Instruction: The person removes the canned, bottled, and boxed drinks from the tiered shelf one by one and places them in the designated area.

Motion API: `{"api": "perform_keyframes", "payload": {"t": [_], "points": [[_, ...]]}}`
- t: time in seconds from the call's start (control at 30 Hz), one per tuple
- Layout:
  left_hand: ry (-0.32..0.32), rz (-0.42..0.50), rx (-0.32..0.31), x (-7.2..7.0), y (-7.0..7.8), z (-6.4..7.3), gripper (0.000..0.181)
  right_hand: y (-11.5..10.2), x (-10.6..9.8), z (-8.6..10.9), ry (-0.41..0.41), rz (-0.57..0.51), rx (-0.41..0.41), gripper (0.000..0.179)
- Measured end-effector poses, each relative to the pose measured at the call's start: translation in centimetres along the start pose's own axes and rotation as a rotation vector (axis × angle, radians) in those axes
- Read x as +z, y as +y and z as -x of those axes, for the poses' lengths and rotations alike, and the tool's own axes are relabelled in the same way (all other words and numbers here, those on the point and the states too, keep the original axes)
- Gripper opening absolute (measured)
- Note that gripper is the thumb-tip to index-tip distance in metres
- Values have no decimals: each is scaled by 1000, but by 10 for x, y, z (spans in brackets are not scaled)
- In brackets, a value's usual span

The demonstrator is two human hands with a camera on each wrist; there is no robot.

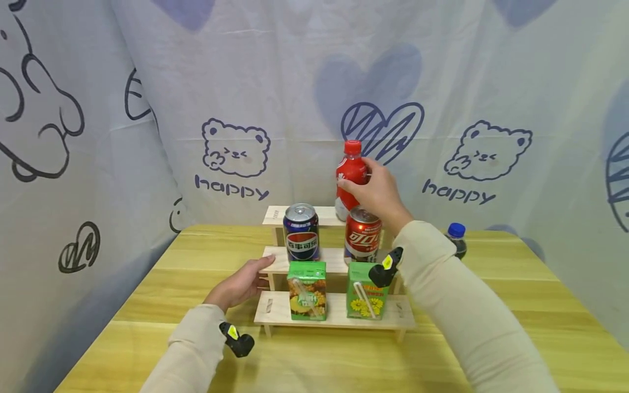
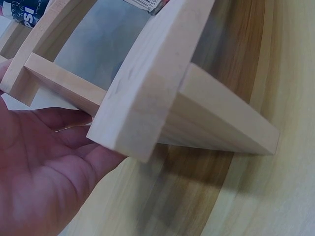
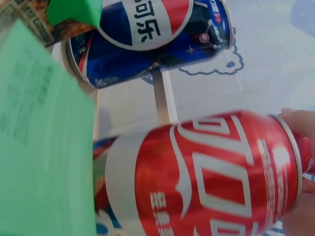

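Note:
A red-capped bottle with a red label (image 1: 348, 173) is gripped between the thumb and fingers of my right hand (image 1: 378, 188). Its lower end is at the right part of the top tier, partly hidden behind a red cola can (image 1: 362, 237). My left hand (image 1: 243, 284) holds the left end of the three-tier wooden shelf (image 1: 334, 322) at its middle board, thumb on the board's end and fingers below it. The left wrist view shows those fingers (image 2: 69, 118) against the side support. A blue Pepsi can (image 1: 301, 234) stands on the middle tier, left of the red can.
Two green drink cartons stand on the bottom tier, a left one (image 1: 308, 292) and a right one (image 1: 366, 295), straws on their fronts. A dark bottle with a blue cap (image 1: 457, 232) stands on the wooden table (image 1: 511, 305), partly behind my right sleeve. A printed curtain (image 1: 304, 82) hangs behind.

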State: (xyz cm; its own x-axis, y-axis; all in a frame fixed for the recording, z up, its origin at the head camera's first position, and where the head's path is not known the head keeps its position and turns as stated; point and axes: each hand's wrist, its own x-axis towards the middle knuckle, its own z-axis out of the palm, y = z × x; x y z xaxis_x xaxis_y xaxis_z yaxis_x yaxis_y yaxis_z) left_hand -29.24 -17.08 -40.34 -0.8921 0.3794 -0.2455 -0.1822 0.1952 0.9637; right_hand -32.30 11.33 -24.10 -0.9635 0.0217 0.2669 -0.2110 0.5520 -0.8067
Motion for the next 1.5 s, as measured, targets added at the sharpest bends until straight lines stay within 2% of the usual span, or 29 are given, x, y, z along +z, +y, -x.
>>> {"api": "perform_keyframes", "payload": {"t": [0.6, 0.93, 1.5], "points": [[-3, 5, 3, 0, 0, 1, 68, 19, -32, 5, 34, 35, 23, 74], [2, 2, -2, -1, 1, 1, 70, 27, -43, 5, 71, 63, 26, 70], [-18, 13, 9, 0, -1, -1, 70, 35, -60, 10, 77, 81, 0, 65]]}}
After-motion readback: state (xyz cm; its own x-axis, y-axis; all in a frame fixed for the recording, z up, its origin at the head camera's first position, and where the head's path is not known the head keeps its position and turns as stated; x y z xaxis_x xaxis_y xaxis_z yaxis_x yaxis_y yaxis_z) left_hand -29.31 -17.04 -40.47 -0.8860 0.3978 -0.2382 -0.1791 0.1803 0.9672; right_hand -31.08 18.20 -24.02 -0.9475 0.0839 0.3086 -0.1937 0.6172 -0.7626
